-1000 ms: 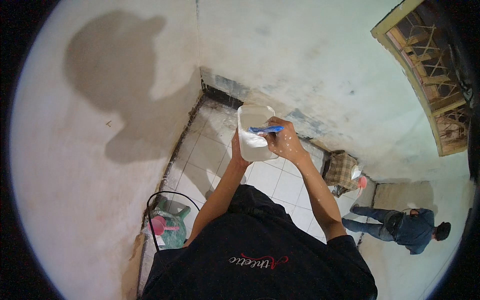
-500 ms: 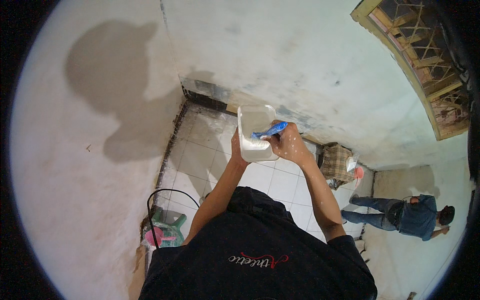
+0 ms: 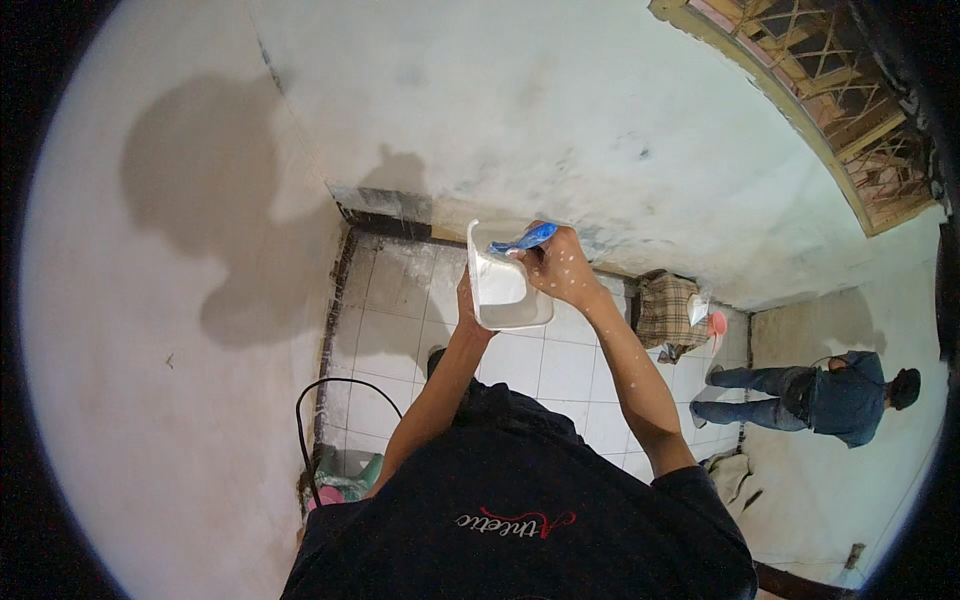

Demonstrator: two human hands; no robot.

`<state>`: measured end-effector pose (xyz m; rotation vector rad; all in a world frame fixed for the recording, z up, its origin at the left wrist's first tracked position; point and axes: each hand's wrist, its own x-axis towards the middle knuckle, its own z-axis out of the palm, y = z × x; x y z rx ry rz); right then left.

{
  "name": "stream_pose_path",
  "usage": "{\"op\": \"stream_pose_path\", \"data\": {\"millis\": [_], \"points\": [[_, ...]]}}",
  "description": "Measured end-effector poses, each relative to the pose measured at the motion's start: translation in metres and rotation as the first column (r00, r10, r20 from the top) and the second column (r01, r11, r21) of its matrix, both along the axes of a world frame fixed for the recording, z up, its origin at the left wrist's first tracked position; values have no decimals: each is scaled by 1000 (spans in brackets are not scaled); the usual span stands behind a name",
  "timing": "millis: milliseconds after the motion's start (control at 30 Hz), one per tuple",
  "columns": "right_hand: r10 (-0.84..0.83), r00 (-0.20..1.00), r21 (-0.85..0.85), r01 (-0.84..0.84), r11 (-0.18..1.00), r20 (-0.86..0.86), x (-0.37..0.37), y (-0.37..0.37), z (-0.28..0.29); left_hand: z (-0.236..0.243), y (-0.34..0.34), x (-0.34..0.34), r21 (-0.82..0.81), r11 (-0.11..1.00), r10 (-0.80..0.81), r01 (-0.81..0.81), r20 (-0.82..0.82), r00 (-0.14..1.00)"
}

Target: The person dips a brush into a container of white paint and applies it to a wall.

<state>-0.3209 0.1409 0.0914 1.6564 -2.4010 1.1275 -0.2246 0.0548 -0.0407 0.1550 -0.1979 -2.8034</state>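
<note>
My left hand (image 3: pixel 466 312) grips a white rectangular plastic tub (image 3: pixel 522 319) from its left side, most of the fingers hidden behind and under it. White paint (image 3: pixel 501 284) lies inside, and the tub is tilted. Closed around a blue-handled paintbrush (image 3: pixel 524 239), my right hand (image 3: pixel 566 268) rests at the tub's right edge. The brush points left over the tub's far part; its bristles are hard to make out. White specks dot my right hand and forearm.
Pale walls meet at a corner ahead, above white floor tiles (image 3: pixel 512 358). A checked cloth-covered object (image 3: pixel 664 310) stands right, beside a pink item (image 3: pixel 716 324). Another person (image 3: pixel 800 396) works by the right wall. Green and pink things (image 3: pixel 345 485) and a black cable (image 3: pixel 300 420) are at left.
The tub has tipped, showing more paint and its near wall. The brush has shifted slightly left and away from me. The view has turned a little; the other person's arm has lowered.
</note>
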Motion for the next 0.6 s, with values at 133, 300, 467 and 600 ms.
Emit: {"op": "stream_pose_path", "data": {"millis": [133, 300, 467, 600], "points": [[-65, 997, -20, 66, 998, 41, -8, -3, 21, 21, -9, -12, 88, 985, -129, 148, -190, 973], [-38, 991, -62, 31, 998, -126, -33, -5, 13, 35, -21, -35, 121, 970, -185, 211, -195, 963], [-126, 991, -62, 129, 990, 44, -32, -5, 16, 11, -33, -64, 83, 973, -213, 215, -31, 977], [-243, 957, -2, 247, 969, 155, -22, -1, 41, 15, -36, -78, 168, 952, -259, 257, -6, 966]]}}
